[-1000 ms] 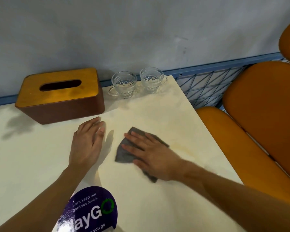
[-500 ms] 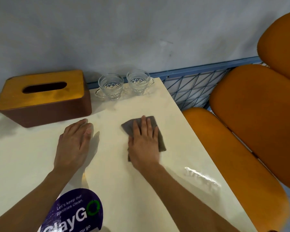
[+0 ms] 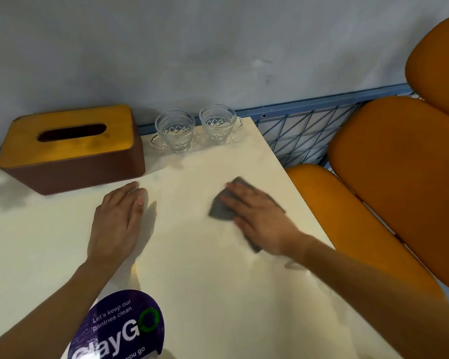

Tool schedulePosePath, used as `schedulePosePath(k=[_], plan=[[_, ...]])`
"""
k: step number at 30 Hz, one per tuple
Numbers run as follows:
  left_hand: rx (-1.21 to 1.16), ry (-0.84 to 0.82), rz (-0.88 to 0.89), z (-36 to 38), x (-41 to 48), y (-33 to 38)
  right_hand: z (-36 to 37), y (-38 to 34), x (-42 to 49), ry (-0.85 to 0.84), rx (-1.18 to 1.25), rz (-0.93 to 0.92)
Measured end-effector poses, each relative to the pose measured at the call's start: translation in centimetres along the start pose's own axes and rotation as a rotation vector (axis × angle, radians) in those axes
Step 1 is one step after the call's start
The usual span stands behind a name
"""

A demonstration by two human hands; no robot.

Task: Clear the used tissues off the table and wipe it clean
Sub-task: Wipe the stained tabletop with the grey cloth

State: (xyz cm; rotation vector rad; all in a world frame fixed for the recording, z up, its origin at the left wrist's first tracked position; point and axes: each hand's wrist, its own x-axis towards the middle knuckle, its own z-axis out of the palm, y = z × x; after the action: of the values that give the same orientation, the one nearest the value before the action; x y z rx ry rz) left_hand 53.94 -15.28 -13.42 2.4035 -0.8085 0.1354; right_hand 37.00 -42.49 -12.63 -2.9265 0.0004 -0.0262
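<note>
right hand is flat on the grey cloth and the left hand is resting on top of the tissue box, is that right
Not quite. In the head view the left hand rests flat on the table in front of the tissue box, not on top of it. The right hand is flat on the grey cloth.

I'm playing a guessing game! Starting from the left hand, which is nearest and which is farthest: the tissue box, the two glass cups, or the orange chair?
From the left hand:
1. Tissue box, just past the fingers, back left.
2. Left glass cup, at the back by the wall.
3. Right glass cup, beside it, farther right.
4. Orange chair, far off on the right side.
</note>
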Motion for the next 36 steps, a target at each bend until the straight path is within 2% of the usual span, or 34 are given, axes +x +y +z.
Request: schedulePosePath(k=[4, 8, 10, 13, 15, 19, 21, 23, 26, 28, 30, 34, 36], plan=[[0.017, -0.011, -0.003, 0.0, 0.0, -0.1, -1.2, 2.3, -0.7, 0.024, 0.009, 0.397], [0.024, -0.017, -0.017, 0.0, -0.2, -0.2, 0.8, -3.1, 1.7, 0.122, 0.042, 0.703], [0.015, -0.018, -0.026, 0.0, -0.1, -0.1, 2.2, -7.4, 3.1, 0.151, 0.077, 0.672], [0.012, -0.024, -0.029, 0.1, 0.1, -0.1, 3.6, -14.4, 4.7, 0.147, 0.068, 0.446], [0.0, -0.033, -0.033, 0.2, 0.1, -0.2, 4.0, -17.3, 5.1, 0.083, 0.056, 0.255], [-0.071, -0.028, -0.061, 0.0, 0.2, -0.3, 2.6, -14.1, 6.0, -0.096, 0.065, -0.149], [-0.098, -0.011, -0.055, -0.2, 0.2, 0.0, 1.6, -10.3, 6.5, -0.142, 0.046, -0.254], [-0.129, 0.004, -0.068, -0.3, 0.2, 0.2, 1.1, -6.7, 6.7, -0.118, 0.032, -0.153], [-0.179, 0.017, -0.083, -0.4, 0.1, 0.3, 1.3, -4.8, 6.7, 0.039, -0.006, 0.199], [-0.232, 0.036, -0.119, -0.5, 0.0, 0.5, 1.9, -6.5, 7.6, 0.092, -0.028, 0.438], [-0.329, 0.073, -0.195, -0.8, -0.1, 0.7, 2.7, -9.9, 9.1, 0.109, -0.002, 0.585], [-0.46, 0.21, -0.262, -3.1, 0.0, -0.2, 4.0, -18.2, 11.7, 0.122, 0.054, 0.491], [-0.465, 0.236, -0.283, -4.3, -0.7, -1.2, 4.8, -21.5, 12.5, 0.038, 0.038, 0.396]])
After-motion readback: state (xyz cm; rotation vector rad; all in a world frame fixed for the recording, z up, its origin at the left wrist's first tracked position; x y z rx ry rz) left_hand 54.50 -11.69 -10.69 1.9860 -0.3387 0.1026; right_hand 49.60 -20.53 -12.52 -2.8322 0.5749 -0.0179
